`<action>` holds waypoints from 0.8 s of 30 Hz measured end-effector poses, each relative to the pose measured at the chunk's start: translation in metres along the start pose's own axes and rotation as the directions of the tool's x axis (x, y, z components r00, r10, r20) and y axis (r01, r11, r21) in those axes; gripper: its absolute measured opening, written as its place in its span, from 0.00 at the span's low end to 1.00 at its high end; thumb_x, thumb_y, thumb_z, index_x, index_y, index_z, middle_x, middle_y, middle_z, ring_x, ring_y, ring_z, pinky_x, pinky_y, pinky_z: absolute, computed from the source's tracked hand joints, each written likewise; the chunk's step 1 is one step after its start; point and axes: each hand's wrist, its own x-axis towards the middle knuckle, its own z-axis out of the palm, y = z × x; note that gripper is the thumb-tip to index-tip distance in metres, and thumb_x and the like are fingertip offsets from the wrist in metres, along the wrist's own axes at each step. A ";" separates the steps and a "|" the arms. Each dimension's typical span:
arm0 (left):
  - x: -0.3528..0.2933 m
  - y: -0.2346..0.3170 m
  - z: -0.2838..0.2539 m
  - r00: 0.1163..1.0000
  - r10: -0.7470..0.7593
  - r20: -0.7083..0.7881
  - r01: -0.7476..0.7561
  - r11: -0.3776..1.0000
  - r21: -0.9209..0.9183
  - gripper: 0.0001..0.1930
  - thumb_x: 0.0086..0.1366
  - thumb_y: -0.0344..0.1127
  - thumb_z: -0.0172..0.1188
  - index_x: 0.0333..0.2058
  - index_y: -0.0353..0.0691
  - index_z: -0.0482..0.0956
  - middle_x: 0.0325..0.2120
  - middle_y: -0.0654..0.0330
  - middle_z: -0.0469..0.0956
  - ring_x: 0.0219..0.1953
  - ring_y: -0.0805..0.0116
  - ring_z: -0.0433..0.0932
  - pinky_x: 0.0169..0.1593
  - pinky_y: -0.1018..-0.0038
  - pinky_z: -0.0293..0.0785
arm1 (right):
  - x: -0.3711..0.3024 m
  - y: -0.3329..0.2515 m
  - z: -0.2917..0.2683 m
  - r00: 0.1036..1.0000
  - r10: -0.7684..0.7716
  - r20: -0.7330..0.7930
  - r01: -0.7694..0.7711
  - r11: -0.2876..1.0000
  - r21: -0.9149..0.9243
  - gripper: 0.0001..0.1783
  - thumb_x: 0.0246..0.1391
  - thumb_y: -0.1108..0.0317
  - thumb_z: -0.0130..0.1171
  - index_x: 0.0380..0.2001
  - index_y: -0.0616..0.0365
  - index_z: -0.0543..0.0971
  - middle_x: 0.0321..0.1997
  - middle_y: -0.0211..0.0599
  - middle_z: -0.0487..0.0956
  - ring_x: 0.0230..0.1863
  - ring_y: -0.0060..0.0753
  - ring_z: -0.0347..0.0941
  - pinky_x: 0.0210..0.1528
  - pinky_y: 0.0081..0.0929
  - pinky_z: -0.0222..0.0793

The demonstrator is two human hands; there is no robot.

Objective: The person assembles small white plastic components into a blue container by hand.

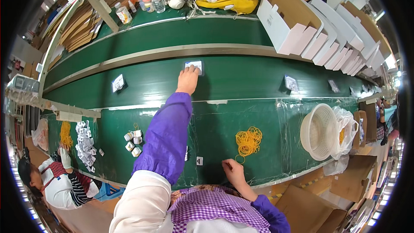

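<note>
My left hand (pixel 188 80) stretches far forward over the green conveyor belt. Its fingers are closed on a small clear-and-white blister pack (pixel 197 65), covering part of it. Near the table's front edge, my right hand (pixel 235 172) is curled with fingers together; whatever is in it, if anything, is hidden. A single yellow rubber band (pixel 239 159) shows right by its knuckles, and I cannot tell whether it is held. Just beyond lies a tangled heap of yellow rubber bands (pixel 249 141). A small white card piece (pixel 199 161) rests left of my right hand.
Other packs lie on the belt, one at left (pixel 117 83), one at right (pixel 291 83). Small banded bundles (pixel 133 142) and a white card pile (pixel 85 144) sit left. A white basket (pixel 315 131) stands right. White boxes (pixel 297 39) overhang the far side. A gloved co-worker (pixel 60 179) works at left.
</note>
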 end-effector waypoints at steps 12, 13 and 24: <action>-0.160 0.036 -0.093 0.835 -0.083 0.544 0.482 -0.367 -0.796 0.13 0.65 0.31 0.50 0.45 0.31 0.70 0.39 0.59 0.75 0.41 0.72 0.74 0.46 0.74 0.72 | 0.066 -0.043 -0.005 0.968 0.243 0.067 -0.238 0.789 0.566 0.12 0.56 0.69 0.52 0.42 0.62 0.73 0.32 0.30 0.77 0.27 0.16 0.69 0.31 0.14 0.64; -0.178 0.042 -0.099 0.804 -0.071 0.591 0.509 -0.434 -0.744 0.13 0.65 0.31 0.50 0.47 0.32 0.69 0.40 0.59 0.75 0.41 0.72 0.75 0.47 0.73 0.72 | 0.070 -0.056 -0.006 0.963 0.262 0.066 -0.245 0.744 0.622 0.14 0.57 0.67 0.52 0.44 0.63 0.72 0.33 0.30 0.76 0.28 0.16 0.69 0.31 0.13 0.63; -0.316 0.080 -0.121 0.680 -0.216 0.701 0.510 -0.549 -0.663 0.28 0.61 0.31 0.56 0.55 0.34 0.53 0.45 0.55 0.69 0.47 0.68 0.71 0.49 0.72 0.71 | 0.013 -0.057 0.036 0.914 0.197 0.356 -0.376 0.742 0.555 0.04 0.53 0.74 0.56 0.31 0.62 0.72 0.25 0.27 0.75 0.25 0.12 0.67 0.26 0.14 0.62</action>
